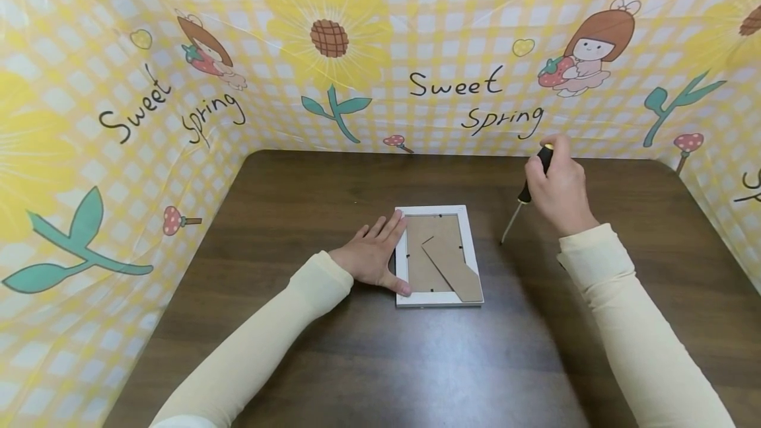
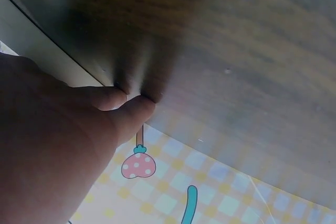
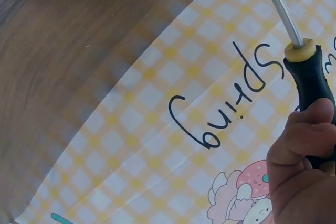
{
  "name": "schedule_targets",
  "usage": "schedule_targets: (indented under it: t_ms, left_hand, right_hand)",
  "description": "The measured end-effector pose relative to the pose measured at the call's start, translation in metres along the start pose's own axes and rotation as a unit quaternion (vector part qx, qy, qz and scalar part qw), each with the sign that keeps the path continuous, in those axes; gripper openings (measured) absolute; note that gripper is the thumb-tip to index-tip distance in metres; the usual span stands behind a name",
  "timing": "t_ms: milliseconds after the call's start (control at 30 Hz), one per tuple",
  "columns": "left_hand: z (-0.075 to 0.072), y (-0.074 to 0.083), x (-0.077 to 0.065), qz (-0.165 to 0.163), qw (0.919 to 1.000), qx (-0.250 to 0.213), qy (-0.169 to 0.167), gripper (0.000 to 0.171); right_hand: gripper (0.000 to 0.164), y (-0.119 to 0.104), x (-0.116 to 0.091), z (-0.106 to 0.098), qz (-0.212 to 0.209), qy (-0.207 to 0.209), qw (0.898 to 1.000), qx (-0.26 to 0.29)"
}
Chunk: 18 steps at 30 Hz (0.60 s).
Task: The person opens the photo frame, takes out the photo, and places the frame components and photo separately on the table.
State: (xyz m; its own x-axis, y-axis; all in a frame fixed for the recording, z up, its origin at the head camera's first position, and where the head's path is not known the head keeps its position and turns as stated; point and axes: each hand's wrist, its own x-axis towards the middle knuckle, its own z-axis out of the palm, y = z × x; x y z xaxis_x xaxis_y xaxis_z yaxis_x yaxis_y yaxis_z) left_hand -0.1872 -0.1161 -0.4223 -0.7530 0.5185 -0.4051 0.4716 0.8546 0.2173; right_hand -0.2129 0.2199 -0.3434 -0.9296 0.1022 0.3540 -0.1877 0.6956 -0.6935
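A white picture frame (image 1: 472, 249) lies face down on the dark wooden table, its brown backing board (image 1: 431, 263) showing. Small black tabs sit along the inner edges, and a brown stand flap (image 1: 470, 284) crosses the lower right corner. My left hand (image 1: 373, 253) rests on the frame's left side, fingers spread, thumb at the lower left. To the right of the frame, my right hand (image 1: 561, 190) grips a screwdriver (image 3: 310, 77) by its black and yellow handle. The metal shaft points down and left, its tip apart from the frame.
The brown wooden table (image 1: 333, 362) reaches up to a yellow checked cloth (image 1: 380, 117) hung behind it and along both sides. Sunflowers, strawberries and the words "Sweet Spring" are printed on the cloth.
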Motion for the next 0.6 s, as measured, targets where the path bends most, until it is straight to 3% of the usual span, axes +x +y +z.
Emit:
schedule_targets:
  t_ms: [300, 600]
  left_hand:
    - [-0.001, 0.000, 0.000, 0.004, 1.0000, -0.005, 0.001, 0.140]
    - [-0.001, 0.000, 0.000, 0.004, 1.0000, -0.004, 0.003, 0.140]
  right_hand:
    - [0.034, -0.010, -0.004, 0.000, 0.007, -0.002, 1.000, 0.031]
    - [0.027, -0.017, -0.007, 0.001, 0.001, 0.025, 0.999, 0.047]
